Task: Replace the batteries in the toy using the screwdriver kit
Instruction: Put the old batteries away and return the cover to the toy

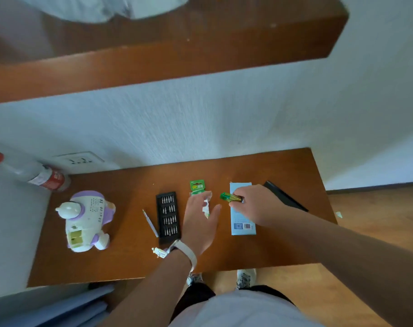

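Table [129, 256]: tray [168, 217] holds bits [167, 199]; right hand [255, 205] grips batteries [231, 197].

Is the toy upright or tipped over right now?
Tipped over: the toy lies flat on the desk, its speaker grille and yellow-green panel facing up.

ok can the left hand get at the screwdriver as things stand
Probably yes. The screwdriver lies bare on the table beside the bit tray, nothing on top, and the left hand hovers open just across that tray.
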